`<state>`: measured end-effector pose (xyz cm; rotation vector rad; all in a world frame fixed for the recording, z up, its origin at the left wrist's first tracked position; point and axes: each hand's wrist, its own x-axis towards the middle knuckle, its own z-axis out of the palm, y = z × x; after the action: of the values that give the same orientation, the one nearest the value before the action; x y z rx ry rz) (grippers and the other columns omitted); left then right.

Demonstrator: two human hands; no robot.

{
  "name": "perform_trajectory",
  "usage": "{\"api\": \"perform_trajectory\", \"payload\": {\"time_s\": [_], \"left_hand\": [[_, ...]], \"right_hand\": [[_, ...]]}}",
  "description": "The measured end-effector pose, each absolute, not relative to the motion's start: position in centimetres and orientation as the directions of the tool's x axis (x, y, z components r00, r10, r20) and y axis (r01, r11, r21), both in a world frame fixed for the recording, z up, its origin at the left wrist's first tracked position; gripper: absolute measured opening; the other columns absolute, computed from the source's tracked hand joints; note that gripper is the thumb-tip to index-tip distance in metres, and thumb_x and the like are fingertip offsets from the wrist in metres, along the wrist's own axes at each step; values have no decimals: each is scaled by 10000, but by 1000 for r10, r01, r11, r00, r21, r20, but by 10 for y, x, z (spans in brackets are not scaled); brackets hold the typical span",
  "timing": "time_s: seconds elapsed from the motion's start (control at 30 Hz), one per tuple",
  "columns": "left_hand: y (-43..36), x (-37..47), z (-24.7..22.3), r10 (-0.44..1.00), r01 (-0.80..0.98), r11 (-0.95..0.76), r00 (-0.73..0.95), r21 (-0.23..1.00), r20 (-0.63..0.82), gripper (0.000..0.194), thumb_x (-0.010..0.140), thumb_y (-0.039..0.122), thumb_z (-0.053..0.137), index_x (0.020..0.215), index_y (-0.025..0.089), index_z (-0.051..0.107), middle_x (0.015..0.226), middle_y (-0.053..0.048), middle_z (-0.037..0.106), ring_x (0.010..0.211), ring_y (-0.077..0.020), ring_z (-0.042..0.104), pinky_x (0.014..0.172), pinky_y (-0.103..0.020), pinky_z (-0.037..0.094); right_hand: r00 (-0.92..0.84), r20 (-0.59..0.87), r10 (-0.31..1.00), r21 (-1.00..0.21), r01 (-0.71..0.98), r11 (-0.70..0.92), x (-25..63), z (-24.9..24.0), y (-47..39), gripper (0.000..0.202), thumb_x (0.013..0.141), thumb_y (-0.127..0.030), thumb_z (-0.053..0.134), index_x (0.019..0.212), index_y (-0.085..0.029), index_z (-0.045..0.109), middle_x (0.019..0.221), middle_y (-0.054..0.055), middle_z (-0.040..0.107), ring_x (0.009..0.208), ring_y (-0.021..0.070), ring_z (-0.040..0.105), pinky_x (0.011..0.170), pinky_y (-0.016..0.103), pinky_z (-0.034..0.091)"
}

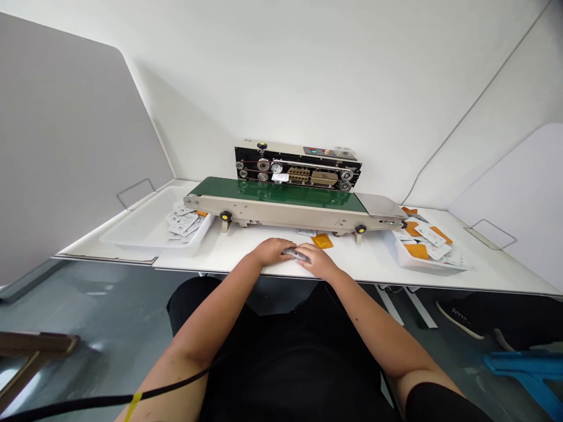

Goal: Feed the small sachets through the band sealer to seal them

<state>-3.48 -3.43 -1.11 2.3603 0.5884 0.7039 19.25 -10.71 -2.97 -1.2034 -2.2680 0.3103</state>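
Both my hands meet near the table's front edge, closed around a small grey item (296,254) whose exact kind I cannot make out. My left hand (273,252) grips its left end, and my right hand (320,261) has its right end. Just behind the right fingers an orange packet (322,241) lies flat on the white table (237,252). A white printed packet (307,232) is beside it, partly under the machine. Beyond my hands stands a band sealing machine (299,167) with a green conveyor belt (281,193).
At the left, a white plastic bin (132,231) holds white packets (183,224). A second bin (433,268) at the right is heaped with orange and white packets (431,237). Grey partitions (65,129) flank the table. A blue stool (528,366) and a person's shoe (460,319) are lower right.
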Motion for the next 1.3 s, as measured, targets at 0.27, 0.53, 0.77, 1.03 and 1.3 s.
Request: {"api": "perform_trajectory", "payload": {"time_s": [0.27, 0.53, 0.77, 1.03, 1.3], "left_hand": [[-35, -29, -13, 584, 283, -775, 663, 565, 468, 222, 947, 361, 570, 1033, 242, 736, 1015, -66, 745, 931, -222, 670, 887, -303, 482], [-34, -37, -9, 687, 302, -703, 521, 643, 507, 209, 917, 354, 618, 1030, 219, 730, 949, -56, 739, 793, -183, 646, 778, -277, 497], [-30, -35, -17, 752, 175, -548, 531, 818, 391, 344, 836, 380, 699, 1123, 190, 697, 814, -23, 694, 677, -147, 615, 633, -237, 495], [-30, -34, -14, 804, 93, -427, 493, 899, 331, 403, 818, 397, 700, 1115, 126, 736, 892, -66, 731, 632, -136, 629, 605, -247, 527], [-27, -37, -13, 831, 98, -394, 463, 914, 309, 393, 815, 381, 710, 1115, 128, 738, 816, -51, 725, 630, -138, 632, 592, -242, 534]], "right_hand": [[-184, 415, 891, -445, 813, 376, 187, -29, -101, 321, 993, -267, 429, 1179, -297, 689, 1139, 41, 711, 1060, 226, 650, 923, 362, 510], [-143, 440, 887, -581, 707, 402, 189, -15, -88, 307, 941, -312, 505, 1160, -260, 714, 1174, 58, 722, 1076, 233, 659, 950, 363, 494], [-78, 417, 905, -629, 695, 350, 192, -2, -91, 311, 880, -388, 587, 1121, -246, 725, 879, 31, 723, 726, 191, 613, 727, 306, 494], [170, 372, 913, -850, 458, 260, 180, -10, -98, 354, 800, -454, 681, 1075, -231, 677, 703, -16, 619, 599, 165, 585, 609, 285, 514], [204, 366, 908, -900, 325, 290, 173, -16, -96, 373, 814, -449, 663, 1113, -228, 648, 731, -6, 639, 643, 172, 626, 634, 287, 527]]}}
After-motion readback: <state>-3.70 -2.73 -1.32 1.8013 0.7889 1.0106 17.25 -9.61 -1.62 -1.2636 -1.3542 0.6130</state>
